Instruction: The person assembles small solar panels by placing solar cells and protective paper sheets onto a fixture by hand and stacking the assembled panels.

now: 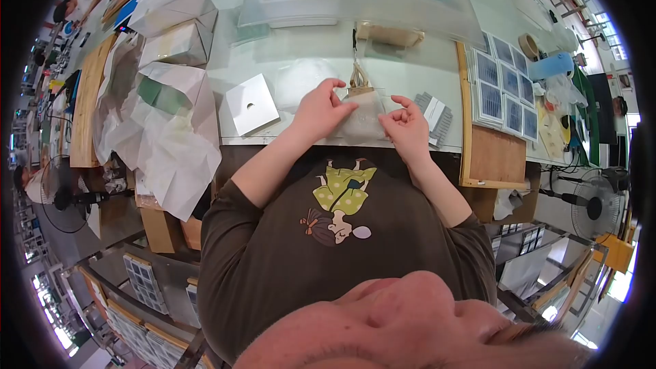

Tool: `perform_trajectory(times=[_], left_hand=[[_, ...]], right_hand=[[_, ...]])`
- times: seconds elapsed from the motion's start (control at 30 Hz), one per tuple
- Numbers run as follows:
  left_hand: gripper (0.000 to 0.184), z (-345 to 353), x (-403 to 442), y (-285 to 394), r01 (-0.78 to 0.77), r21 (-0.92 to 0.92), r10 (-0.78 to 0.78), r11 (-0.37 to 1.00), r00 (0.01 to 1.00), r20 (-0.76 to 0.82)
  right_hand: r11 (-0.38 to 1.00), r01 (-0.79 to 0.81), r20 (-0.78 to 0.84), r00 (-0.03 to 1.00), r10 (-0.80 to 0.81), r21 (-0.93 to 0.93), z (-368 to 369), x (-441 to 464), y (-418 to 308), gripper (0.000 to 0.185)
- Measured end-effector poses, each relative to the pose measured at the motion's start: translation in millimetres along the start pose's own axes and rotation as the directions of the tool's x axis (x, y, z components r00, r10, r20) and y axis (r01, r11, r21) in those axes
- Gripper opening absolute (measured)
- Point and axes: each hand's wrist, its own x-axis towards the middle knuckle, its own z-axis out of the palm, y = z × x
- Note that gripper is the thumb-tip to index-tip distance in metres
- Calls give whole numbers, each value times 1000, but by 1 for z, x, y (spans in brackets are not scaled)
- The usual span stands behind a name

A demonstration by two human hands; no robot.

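Between my hands at the bench edge lies a small, pale, translucent square piece [365, 117]. At its top is a brass-coloured clip-like part [359, 86] with thin strands running up from it. My left hand [320, 111] is on its left side, thumb and forefinger apart, the thumb tip over or against the piece. On the right, my right hand [408, 128] has its forefinger raised and its thumb close to the piece's right edge; whether it touches I cannot tell. A white square plate [251, 105] with a small notch mark lies left of my left hand.
Grey ribbed pieces [435, 117] lie right of my right hand. Beyond stands a wooden-edged tray [497, 154] with dark-windowed panels [504, 78]. Crumpled white paper [171, 140] and wrapped boxes [179, 42] crowd the left. A translucent sheet [383, 3] overhangs the back. Fans [593, 205] flank me.
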Motion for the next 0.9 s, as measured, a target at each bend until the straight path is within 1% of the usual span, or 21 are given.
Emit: perform_trajectory(times=[0.03, 0.07, 0.1, 0.13, 0.2, 0.23, 0.27, 0.3, 0.33, 0.4, 0.53, 0.7, 0.8, 0.83, 0.87, 0.9], left_hand=[[50, 0, 7, 3, -55, 199, 67, 978, 996, -52], [51, 3, 16, -3, -64, 242, 83, 968, 994, -71], [51, 5, 20, -1, -65, 243, 84, 968, 994, -67], [52, 6, 23, 1, -74, 279, 92, 957, 995, -49], [52, 9, 28, 2, -84, 316, 98, 945, 995, -29], [52, 10, 30, 1, -104, 341, 124, 934, 992, -36], [52, 12, 31, 0, -124, 366, 150, 922, 988, -44], [52, 12, 31, -1, -124, 365, 149, 923, 988, -41], [52, 12, 31, -2, -135, 377, 163, 916, 986, -44], [53, 12, 33, -2, -144, 388, 176, 910, 983, -47], [52, 13, 34, -6, -142, 390, 179, 910, 982, -61], [51, 15, 33, -8, -163, 396, 206, 904, 976, -68], [50, 16, 32, -12, -204, 428, 258, 880, 964, -70], [50, 16, 32, -14, -231, 428, 297, 874, 950, -93], [49, 19, 32, -14, -264, 423, 340, 867, 934, -113], [49, 21, 30, -14, -291, 408, 358, 865, 929, -96]], right_hand=[[1000, 0, -3, 1000, 0, 0, -2, 5, 3, 50], [996, 33, -35, 999, -36, -80, -3, 10, 9, 49], [985, 62, -64, 995, -73, -160, -5, 14, 16, 48], [985, 61, -67, 995, -72, -159, -7, 17, 22, 48], [955, 117, -102, 983, -149, -273, -9, 21, 31, 46], [955, 114, -104, 984, -147, -273, -9, 21, 32, 46], [965, 122, -107, 983, -150, -231, -8, 19, 32, 45], [973, 130, -110, 982, -153, -189, -8, 18, 32, 44], [974, 128, -111, 982, -151, -189, -8, 18, 34, 44], [961, 179, -103, 974, -204, -210, -8, 18, 37, 43], [963, 182, -103, 973, -205, -198, -5, 15, 36, 42], [917, 238, -78, 958, -275, -320, -4, 14, 37, 41], [924, 226, -92, 960, -266, -308, -2, 12, 35, 39], [921, 227, -110, 956, -273, -316, -1, 12, 34, 39], [877, 275, -99, 936, -338, -393, -2, 11, 32, 38], [825, 314, -85, 914, -396, -470, -6, 9, 29, 37]])
